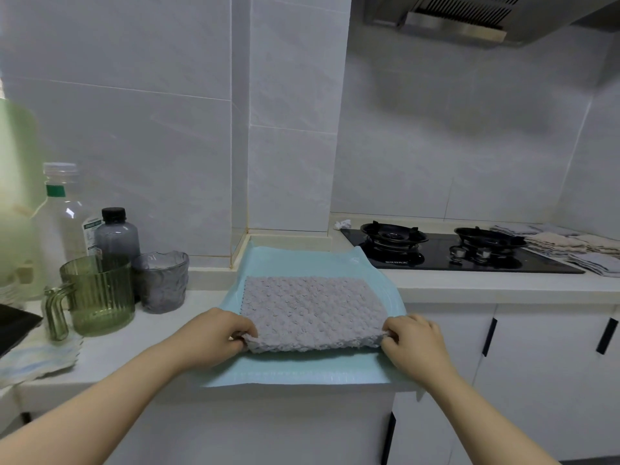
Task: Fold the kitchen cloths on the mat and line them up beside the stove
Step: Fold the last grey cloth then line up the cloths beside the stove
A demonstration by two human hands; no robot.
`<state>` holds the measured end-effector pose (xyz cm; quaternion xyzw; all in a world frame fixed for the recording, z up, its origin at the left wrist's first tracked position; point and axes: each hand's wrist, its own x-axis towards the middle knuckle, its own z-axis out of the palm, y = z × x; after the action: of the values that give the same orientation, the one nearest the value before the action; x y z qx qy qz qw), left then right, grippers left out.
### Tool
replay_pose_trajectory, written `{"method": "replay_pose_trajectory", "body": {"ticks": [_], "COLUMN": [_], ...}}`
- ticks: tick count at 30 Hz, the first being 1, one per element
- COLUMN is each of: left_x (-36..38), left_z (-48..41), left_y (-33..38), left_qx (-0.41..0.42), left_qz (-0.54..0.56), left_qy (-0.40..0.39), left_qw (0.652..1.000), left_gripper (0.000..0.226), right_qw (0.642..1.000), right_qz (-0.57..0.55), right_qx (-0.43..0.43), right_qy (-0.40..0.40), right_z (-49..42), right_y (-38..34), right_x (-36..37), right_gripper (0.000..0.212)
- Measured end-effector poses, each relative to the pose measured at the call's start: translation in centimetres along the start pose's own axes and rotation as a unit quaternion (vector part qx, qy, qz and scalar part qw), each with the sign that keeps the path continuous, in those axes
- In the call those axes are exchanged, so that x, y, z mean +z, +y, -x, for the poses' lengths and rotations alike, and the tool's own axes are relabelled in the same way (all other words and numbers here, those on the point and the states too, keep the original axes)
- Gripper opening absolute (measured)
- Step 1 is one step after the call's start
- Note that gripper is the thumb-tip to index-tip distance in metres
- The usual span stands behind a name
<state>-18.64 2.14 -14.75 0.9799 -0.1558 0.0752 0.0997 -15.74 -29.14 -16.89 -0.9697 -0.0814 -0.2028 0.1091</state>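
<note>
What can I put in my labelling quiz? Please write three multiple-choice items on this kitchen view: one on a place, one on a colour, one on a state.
1. Where do the folded cloths lie?
A. right of the stove
B. left of the stove
C. on its burners

2. What colour is the mat under the grey cloth?
A. red
B. pale turquoise
C. black

3. What are the left hand and right hand doing?
A. lying flat
B. hanging free
C. pinching the grey cloth's near corners

Key: 1 A, they sit in rows past the stove's right edge; 2 B, pale turquoise shows all round the cloth; 3 C, each hand grips a lifted near corner.
</note>
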Motion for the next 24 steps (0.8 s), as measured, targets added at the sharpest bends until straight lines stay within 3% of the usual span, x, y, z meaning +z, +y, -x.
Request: {"method": "replay_pose_trajectory", "body": {"ticks": [4,8,13,17,21,24], "left_x": [-1.5,-2.8,-3.4,-3.0,-2.0,-0.6], "left_z": [0.8,1.3,1.1,-0.3,-2.9,-5.6], "left_y": [-0.1,-0.4,-0.4,-0.6,-0.9,-1.4], "left_qx": [-0.023,-0.036,-0.074,-0.145,-0.247,-0.294], "left_qz": [0.052,0.136,0.264,0.348,0.484,0.506], "left_qy": [-0.06,-0.119,-0.143,-0.092,-0.011,0.072], "left_qw": [0.997,0.983,0.951,0.922,0.84,0.808], "left_gripper": [0.026,0.013,0.01,0.009,0.007,0.009], "right_qw": [0.995,0.954,0.938,0.941,0.904,0.882], "right_qz": [-0.079,-0.251,-0.284,-0.312,-0.396,-0.43], "right_qx": [-0.008,0.018,0.025,0.077,0.158,0.191], "right_qy": [-0.054,-0.162,-0.195,-0.104,-0.003,0.038], "right_z": [0.5,1.3,1.3,-0.2,-2.8,-5.4], "right_y": [0.1,0.3,0.3,1.2,1.4,0.8], "right_x": [-2.0,-3.8,-4.1,-3.3,-2.0,-0.6], "right_gripper": [0.018,0.022,0.026,0.017,0.006,0.009]}}
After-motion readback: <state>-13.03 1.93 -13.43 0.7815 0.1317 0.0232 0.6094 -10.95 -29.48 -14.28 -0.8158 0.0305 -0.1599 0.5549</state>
